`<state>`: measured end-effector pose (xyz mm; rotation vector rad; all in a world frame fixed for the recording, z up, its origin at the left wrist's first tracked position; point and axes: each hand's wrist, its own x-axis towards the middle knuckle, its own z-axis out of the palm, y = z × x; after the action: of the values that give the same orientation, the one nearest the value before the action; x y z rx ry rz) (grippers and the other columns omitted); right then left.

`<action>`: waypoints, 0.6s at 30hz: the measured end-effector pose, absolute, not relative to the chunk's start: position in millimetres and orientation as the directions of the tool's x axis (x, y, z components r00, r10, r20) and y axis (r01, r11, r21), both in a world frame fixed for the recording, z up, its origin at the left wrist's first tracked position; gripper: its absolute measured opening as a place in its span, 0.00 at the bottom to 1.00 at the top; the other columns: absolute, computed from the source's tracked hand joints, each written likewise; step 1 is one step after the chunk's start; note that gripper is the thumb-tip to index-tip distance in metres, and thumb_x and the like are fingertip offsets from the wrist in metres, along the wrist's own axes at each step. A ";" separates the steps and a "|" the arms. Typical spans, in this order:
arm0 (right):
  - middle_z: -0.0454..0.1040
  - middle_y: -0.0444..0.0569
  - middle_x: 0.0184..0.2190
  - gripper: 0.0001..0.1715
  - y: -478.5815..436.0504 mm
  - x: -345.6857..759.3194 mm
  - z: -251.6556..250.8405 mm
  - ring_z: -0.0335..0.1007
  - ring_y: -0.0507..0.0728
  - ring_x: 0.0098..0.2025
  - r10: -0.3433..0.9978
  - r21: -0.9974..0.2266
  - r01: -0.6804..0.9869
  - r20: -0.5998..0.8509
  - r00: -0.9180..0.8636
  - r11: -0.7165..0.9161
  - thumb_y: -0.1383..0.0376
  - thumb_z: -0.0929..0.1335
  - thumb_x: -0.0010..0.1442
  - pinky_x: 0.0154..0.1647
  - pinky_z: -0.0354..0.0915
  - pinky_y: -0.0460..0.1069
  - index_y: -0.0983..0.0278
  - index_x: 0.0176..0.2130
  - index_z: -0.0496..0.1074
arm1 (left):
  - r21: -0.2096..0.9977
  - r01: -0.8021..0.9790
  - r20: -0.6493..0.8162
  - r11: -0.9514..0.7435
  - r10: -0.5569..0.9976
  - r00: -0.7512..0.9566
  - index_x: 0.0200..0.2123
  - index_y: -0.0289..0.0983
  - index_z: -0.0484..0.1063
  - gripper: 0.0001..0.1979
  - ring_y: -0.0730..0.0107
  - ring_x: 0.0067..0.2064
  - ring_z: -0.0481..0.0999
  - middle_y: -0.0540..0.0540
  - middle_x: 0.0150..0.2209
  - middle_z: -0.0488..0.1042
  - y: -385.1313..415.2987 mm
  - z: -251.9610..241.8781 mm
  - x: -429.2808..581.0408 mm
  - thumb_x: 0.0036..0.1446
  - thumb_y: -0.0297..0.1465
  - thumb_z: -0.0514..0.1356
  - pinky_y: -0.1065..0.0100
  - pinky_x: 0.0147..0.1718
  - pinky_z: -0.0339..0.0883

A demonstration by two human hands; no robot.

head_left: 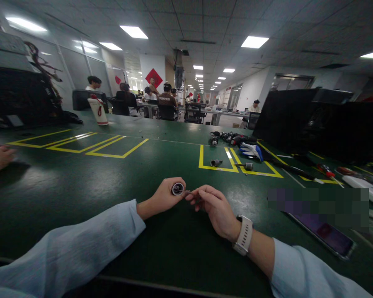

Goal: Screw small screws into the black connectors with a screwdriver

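My left hand is closed round a small round cylindrical part, dark inside with a pale metal rim, its open end facing me. Just right of it, my right hand pinches a thin, rod-like piece between thumb and fingers. That piece reaches to the cylinder's rim; whether its tip goes inside is too small to tell. Both hands are above the green table. Beyond them, a metal cylindrical part and a similar part with a shaft lie at the yellow-taped rectangles.
At right are a blue-and-white glove, a red-handled screwdriver, dark tools and a phone. A paper cup stands at the back left. Another person's hand rests at the left edge.
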<state>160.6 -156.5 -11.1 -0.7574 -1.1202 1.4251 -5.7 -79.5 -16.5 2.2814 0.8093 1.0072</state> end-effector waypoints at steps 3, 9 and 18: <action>0.76 0.50 0.33 0.09 -156.1 160.8 -12.3 0.67 0.54 0.33 0.974 -0.922 -0.380 0.152 -0.168 0.078 0.62 0.65 0.56 0.31 0.58 0.49 0.64 0.31 0.73 | 0.659 0.314 0.474 -0.683 0.702 0.532 0.24 0.33 0.66 0.06 0.76 0.24 0.66 0.52 0.22 0.67 -80.5 -15.6 -4.8 0.48 0.30 0.59 0.75 0.23 0.60; 0.76 0.49 0.32 0.09 -156.7 160.9 -12.1 0.67 0.54 0.34 0.976 -0.936 -0.326 0.184 -0.119 0.137 0.63 0.64 0.56 0.32 0.59 0.49 0.64 0.30 0.73 | 0.597 0.408 0.461 -0.691 0.711 0.530 0.24 0.34 0.66 0.06 0.76 0.24 0.65 0.53 0.22 0.66 -80.5 -16.8 -5.0 0.49 0.29 0.59 0.75 0.22 0.58; 0.76 0.50 0.32 0.09 -153.6 162.2 -13.7 0.67 0.53 0.32 0.978 -0.914 -0.404 0.108 -0.176 0.029 0.65 0.63 0.56 0.30 0.58 0.48 0.65 0.31 0.73 | 0.626 0.362 0.455 -0.691 0.700 0.550 0.24 0.33 0.66 0.04 0.76 0.24 0.66 0.52 0.22 0.67 -79.8 -17.5 -5.6 0.47 0.27 0.58 0.74 0.23 0.59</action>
<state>162.2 -153.6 -13.7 -0.7508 -1.0641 1.4628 -5.6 -79.8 -17.5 2.3233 0.8588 0.9755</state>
